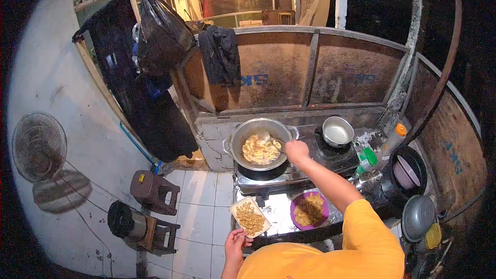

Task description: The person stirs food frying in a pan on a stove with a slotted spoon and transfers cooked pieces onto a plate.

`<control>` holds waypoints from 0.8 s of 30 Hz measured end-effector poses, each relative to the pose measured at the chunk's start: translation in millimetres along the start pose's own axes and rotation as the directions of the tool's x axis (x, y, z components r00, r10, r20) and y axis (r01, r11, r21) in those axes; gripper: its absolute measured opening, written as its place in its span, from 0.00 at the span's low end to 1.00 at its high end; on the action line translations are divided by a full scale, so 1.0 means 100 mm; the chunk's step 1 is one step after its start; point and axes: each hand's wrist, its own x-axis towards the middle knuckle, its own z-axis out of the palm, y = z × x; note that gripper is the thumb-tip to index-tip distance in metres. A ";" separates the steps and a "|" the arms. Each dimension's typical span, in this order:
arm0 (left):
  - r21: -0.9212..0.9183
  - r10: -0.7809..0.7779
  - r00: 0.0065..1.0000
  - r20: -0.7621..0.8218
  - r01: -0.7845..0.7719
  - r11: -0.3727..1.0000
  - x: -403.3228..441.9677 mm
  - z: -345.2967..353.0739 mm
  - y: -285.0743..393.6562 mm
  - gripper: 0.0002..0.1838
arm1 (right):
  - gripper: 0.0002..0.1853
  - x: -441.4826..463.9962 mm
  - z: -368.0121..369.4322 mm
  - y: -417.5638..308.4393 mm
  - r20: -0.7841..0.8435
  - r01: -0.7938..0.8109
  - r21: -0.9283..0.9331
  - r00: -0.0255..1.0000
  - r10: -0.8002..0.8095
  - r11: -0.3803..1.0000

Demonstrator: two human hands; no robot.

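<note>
My right hand [297, 152] is closed round the handle of a spatula [279, 145], whose far end is in the food inside a large two-handled metal wok [238, 135] on the stove. Pale and browned pieces of food [260, 150] fill the wok's bottom. At the counter's left edge, my left hand [236, 239] grips the lower left rim of a white tray [235, 207] of small light-brown pieces. To the tray's right stands a purple bowl [294, 217] with yellowish and brown food.
A small metal pot [338, 132] sits on the right side of the stove [305, 168]. Bottles with green [370, 156] and orange [400, 129] tops stand farther right, near stacked basins [418, 218]. Stools [152, 192] and a fan [39, 147] are at the left.
</note>
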 end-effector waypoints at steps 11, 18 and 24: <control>-0.015 -0.006 1.000 -0.030 0.005 1.000 -0.01 -0.04 0.06 0.13 | 0.10 -0.03 -0.15 0.11 -0.018 0.027 -0.040 0.999 -0.028 0.999; -0.013 0.003 0.999 -0.038 -0.003 1.000 0.00 -0.01 0.11 0.14 | 0.10 -0.07 -0.14 0.16 -0.080 0.067 -0.046 0.994 -0.070 0.997; -0.005 0.016 1.000 0.007 -0.016 1.000 0.05 -0.02 0.03 0.14 | 0.08 0.01 0.10 0.02 -0.078 0.081 -0.027 0.993 -0.083 0.996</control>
